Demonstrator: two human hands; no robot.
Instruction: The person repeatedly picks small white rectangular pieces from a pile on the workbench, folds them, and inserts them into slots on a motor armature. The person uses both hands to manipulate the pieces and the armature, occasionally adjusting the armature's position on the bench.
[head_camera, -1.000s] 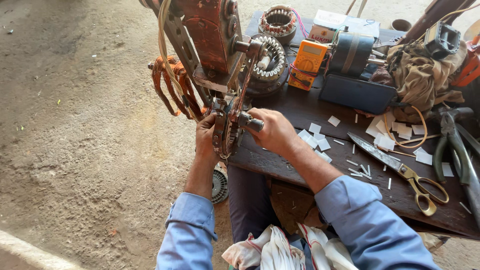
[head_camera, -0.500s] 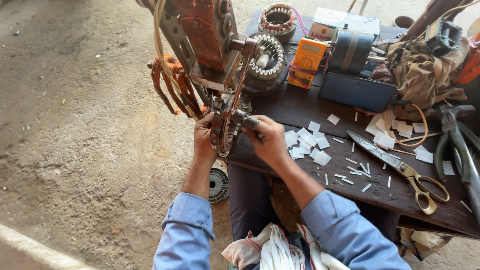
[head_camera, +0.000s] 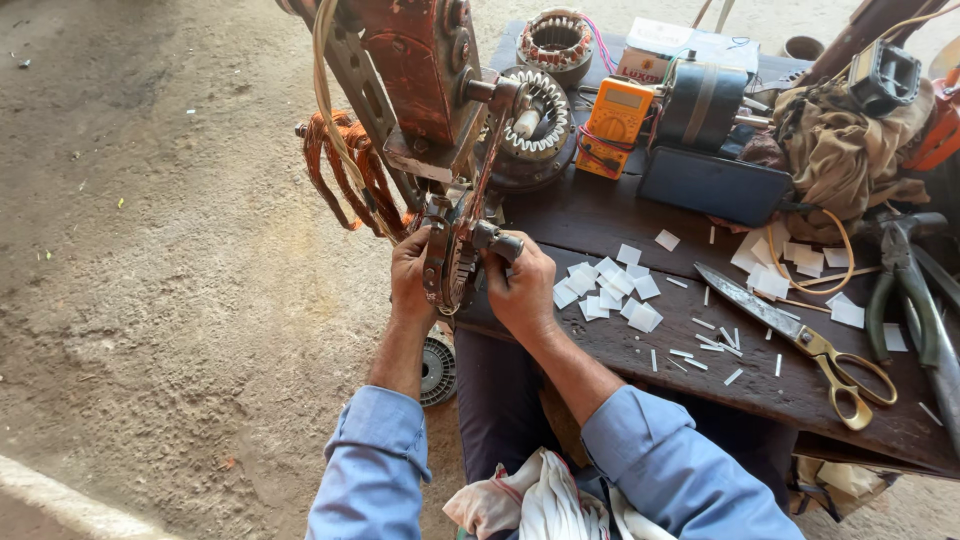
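My left hand (head_camera: 412, 272) was clamped around the metal form (head_camera: 447, 262) at the lower end of the rusty winding machine (head_camera: 420, 70), which stood at the left edge of the workbench (head_camera: 620, 345). My right hand (head_camera: 522, 290) was closed on the crank handle (head_camera: 497, 240) beside it. I judged the form heavy, stiff and hard-edged, best gripped by its flat sides, the handle round and smooth. Loops of copper wire (head_camera: 340, 170) hung off the machine, springy and easily kinked. Along the bench lay small white paper slips (head_camera: 607, 288), brass-handled scissors (head_camera: 800, 335), an orange meter (head_camera: 617, 115) and a ribbed stator ring (head_camera: 540, 115).
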